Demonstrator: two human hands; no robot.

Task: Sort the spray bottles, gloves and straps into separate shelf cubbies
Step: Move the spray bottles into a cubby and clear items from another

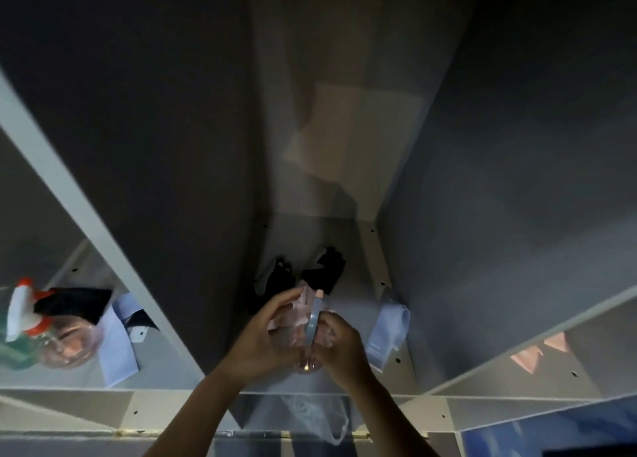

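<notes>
Both my hands reach into the middle cubby [344,305] of a white shelf. My left hand [265,336] and my right hand [339,344] together hold a clear pinkish spray bottle [312,322] with a pale blue neck ring, tilted away from me. Behind it on the cubby floor lie two black gloves [322,272], with another dark glove [275,281] to their left. A folded light blue strap [387,332] lies against the right wall. In the left cubby stands a clear spray bottle with a white and orange trigger head [24,312].
The left cubby also holds a black cloth piece [74,301] and a light blue folded item [119,343]. A white divider panel [86,215] separates the left and middle cubbies. A clear plastic bag [315,418] hangs in the cubby below. The right cubby [551,353] shows pink light patches.
</notes>
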